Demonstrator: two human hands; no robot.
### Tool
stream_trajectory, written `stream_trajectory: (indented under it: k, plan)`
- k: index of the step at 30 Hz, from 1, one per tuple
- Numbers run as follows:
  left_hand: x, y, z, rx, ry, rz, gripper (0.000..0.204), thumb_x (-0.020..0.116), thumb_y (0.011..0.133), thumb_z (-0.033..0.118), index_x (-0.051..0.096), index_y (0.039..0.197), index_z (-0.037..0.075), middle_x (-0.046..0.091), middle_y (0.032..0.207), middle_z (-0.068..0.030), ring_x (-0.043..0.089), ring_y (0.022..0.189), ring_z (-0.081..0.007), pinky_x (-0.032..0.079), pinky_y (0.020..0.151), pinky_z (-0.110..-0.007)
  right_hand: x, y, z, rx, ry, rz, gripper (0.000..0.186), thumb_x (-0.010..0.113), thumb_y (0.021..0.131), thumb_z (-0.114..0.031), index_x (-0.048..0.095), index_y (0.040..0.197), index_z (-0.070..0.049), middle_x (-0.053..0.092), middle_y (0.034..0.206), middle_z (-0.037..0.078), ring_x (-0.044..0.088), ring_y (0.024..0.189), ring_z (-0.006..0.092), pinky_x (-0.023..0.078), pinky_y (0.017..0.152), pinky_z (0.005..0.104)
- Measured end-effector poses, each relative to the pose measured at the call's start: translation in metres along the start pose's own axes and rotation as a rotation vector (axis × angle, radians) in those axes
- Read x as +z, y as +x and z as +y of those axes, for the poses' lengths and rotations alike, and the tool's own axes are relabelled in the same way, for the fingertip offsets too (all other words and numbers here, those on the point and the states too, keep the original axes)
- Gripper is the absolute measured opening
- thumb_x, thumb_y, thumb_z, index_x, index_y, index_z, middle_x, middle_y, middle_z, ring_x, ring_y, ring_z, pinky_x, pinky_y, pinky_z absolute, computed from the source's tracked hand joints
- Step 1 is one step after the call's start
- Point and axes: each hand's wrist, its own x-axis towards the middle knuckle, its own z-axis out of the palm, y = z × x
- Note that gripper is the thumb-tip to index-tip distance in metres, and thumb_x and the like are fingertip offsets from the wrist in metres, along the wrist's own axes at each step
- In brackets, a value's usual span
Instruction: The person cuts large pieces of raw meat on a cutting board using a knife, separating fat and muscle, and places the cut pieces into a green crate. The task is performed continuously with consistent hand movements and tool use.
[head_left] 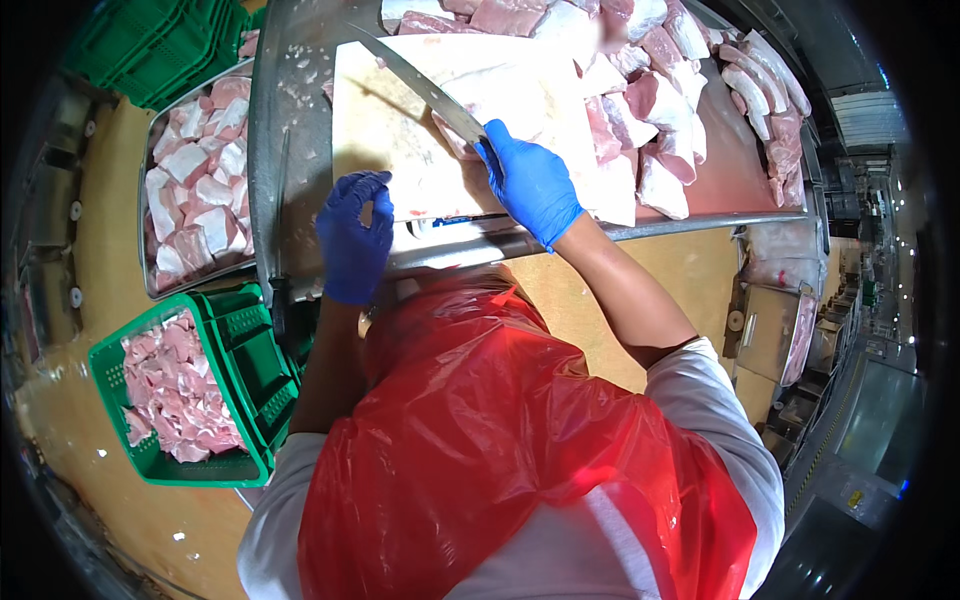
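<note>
Right hand (pixel 530 182) clenched round knife (pixel 420 85) handle, blade over white cutting board (pixel 400 150). Left hand (pixel 355 235) released, hovering. Meat pieces (pixel 640 110): soft, slippery, probably heavy; pin flat, fingers clear of edge.

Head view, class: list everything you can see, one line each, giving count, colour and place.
knife: one, steel blade, over the board, held in the right hand
board: one, white, on the table
meat pile: many pieces, pink and white, right of the board
table: one, grey steel, top centre
tray: one, grey, left of the table, holding meat
crate: one, green, lower left, holding meat
apron: one, red, on the person
left hand: blue glove, at the table edge
right hand: blue glove, gripping the knife
</note>
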Motion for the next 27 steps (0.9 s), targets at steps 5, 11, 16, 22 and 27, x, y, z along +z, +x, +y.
stream_trajectory:
  k: [5,11,16,22,27]
  plan:
    - [-0.015,0.007,-0.008,-0.022,0.011,0.049,0.015,0.063,0.091,0.008,0.073,0.100,0.002,0.071,0.094,-0.0134,0.070,0.085,-0.0264,0.054,0.077,-0.035,0.002,-0.068,0.055,0.026,-0.108,-0.165,0.018,0.051,0.100,-0.021,0.046,0.112,-0.008,0.066,0.079,0.023,0.065,0.073,0.0452,0.050,0.062,0.0553]
    - [0.005,0.015,-0.011,-0.006,0.073,0.107,0.017,0.069,0.088,0.009,0.072,0.103,0.002,0.069,0.093,-0.0142,0.069,0.079,-0.0264,0.054,0.072,-0.033,-0.077,-0.138,0.073,0.145,-0.410,-0.422,0.015,0.051,0.098,-0.015,0.047,0.112,-0.011,0.068,0.083,0.022,0.065,0.071,0.0455,0.051,0.059,0.0551]
    - [0.063,0.020,0.046,-0.031,0.030,0.060,0.024,0.070,0.086,0.014,0.068,0.107,0.003,0.066,0.098,-0.0157,0.065,0.091,-0.0323,0.055,0.080,-0.040,-0.060,-0.130,0.042,0.158,-0.115,-0.046,0.018,0.055,0.099,-0.015,0.047,0.113,-0.007,0.065,0.080,0.026,0.063,0.070,0.0488,0.046,0.056,0.0565]
    - [0.086,0.024,0.023,0.010,0.250,-0.151,0.017,0.066,0.083,0.015,0.065,0.095,0.003,0.065,0.094,-0.0146,0.060,0.092,-0.0349,0.052,0.081,-0.045,-0.013,-0.056,-0.014,0.074,0.099,0.078,0.020,0.048,0.095,-0.005,0.042,0.112,0.003,0.063,0.076,0.029,0.064,0.071,0.0487,0.050,0.060,0.0556]
    - [0.074,0.013,0.002,0.097,0.176,-0.131,0.018,0.063,0.079,0.006,0.068,0.096,0.005,0.067,0.093,-0.0134,0.062,0.091,-0.0350,0.053,0.078,-0.045,0.004,0.008,-0.047,0.047,0.062,0.073,0.027,0.055,0.091,-0.006,0.043,0.112,0.007,0.066,0.079,0.028,0.068,0.072,0.0443,0.055,0.064,0.0509]
